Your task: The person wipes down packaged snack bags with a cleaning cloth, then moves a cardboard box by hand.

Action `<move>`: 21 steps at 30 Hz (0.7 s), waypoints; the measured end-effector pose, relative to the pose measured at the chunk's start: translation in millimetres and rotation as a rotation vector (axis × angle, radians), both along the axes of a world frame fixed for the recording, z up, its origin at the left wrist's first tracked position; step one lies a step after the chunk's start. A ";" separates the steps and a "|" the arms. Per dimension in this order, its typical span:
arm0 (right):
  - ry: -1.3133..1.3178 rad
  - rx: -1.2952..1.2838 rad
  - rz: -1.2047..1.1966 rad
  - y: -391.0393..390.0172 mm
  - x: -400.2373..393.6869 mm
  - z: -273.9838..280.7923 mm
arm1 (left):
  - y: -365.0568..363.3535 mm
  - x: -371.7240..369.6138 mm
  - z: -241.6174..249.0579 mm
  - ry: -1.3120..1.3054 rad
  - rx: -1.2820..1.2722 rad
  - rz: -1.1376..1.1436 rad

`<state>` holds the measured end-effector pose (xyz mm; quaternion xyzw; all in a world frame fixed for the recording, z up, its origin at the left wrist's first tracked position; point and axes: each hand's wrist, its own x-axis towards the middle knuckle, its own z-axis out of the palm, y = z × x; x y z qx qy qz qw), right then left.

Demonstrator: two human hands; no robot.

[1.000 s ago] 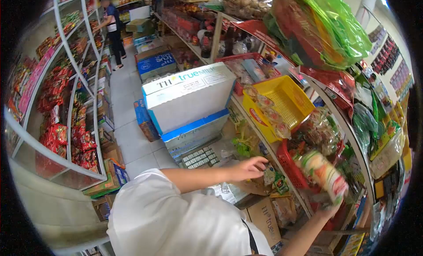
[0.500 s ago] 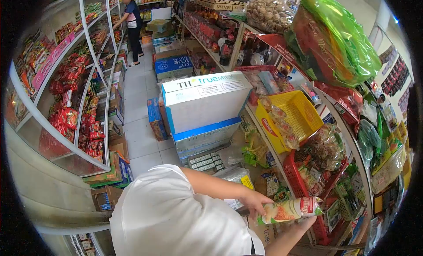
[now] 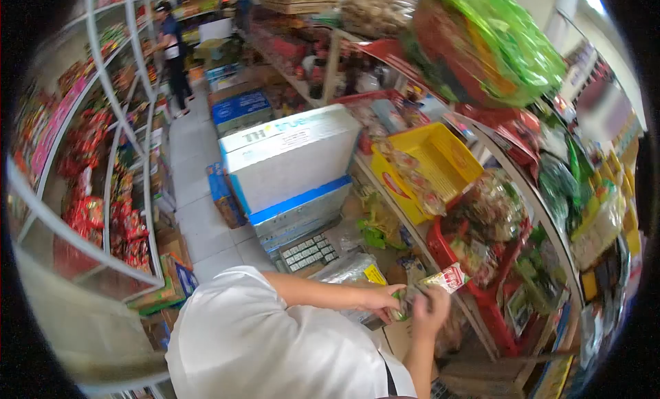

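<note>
Both my hands hold a mayonnaise pack [image 3: 448, 278], in soft printed plastic with a red-and-white end and a green end. My left hand [image 3: 385, 301] grips the green end, its fingers closed. My right hand [image 3: 430, 308] lies across the middle of the pack, blurred by motion, and covers much of the print. The pack points up and to the right, near a red basket [image 3: 440, 251] of bagged goods. Just behind my left hand is a clear-wrapped bundle with a yellow label [image 3: 373, 274].
Stacked milk cartons [image 3: 292, 148] stand ahead of me beside the tiled aisle [image 3: 196, 193]. A yellow basket [image 3: 450, 155] sits on the right-hand shelf. Glass cases [image 3: 103, 186] of red packets line the left. Another person [image 3: 173, 55] stands at the far end.
The mayonnaise pack has moved slightly left and up and now tilts more steeply. My right hand has gone from beneath it to across its middle. The whole view has shifted.
</note>
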<state>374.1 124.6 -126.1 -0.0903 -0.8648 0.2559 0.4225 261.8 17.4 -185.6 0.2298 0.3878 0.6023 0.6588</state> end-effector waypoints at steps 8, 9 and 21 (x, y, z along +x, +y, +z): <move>-0.007 -0.024 -0.245 43.8 0.6 -18.8 | -5.3 6.1 -0.2 0.073 -0.100 -0.042; -0.017 0.016 -0.228 39.1 -0.7 -17.1 | -4.2 5.8 0.5 0.091 -0.066 -0.035; -0.006 0.380 -0.147 58.2 20.2 4.3 | 1.8 -1.1 18.1 0.370 0.027 -0.189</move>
